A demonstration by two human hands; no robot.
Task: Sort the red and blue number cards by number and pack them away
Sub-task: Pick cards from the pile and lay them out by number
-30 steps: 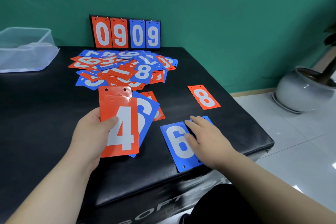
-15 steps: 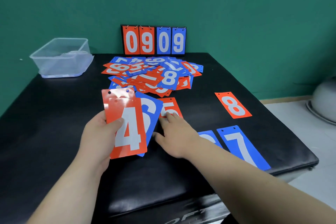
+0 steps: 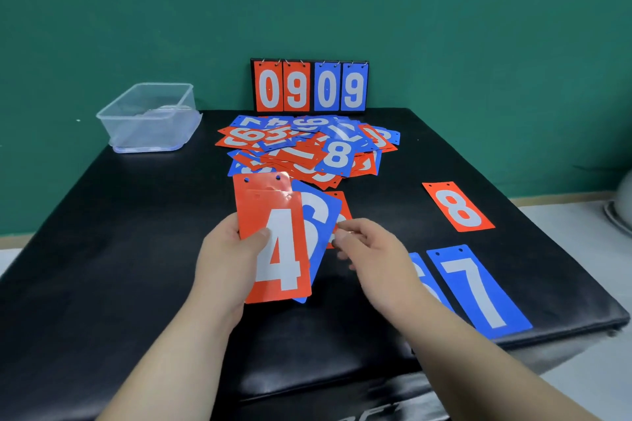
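Fingers of left hand grip fanned red and blue plastic number cards; right hand grasp unclear. The mixed card heap lies unsorted; packing apparently not begun.

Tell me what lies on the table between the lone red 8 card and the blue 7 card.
Nothing: the head view shows only bare black tabletop between the red 8 card and the blue 7 card.

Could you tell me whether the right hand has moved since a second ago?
Yes: the right hand left the blue 6 card and went left, toward the held cards.
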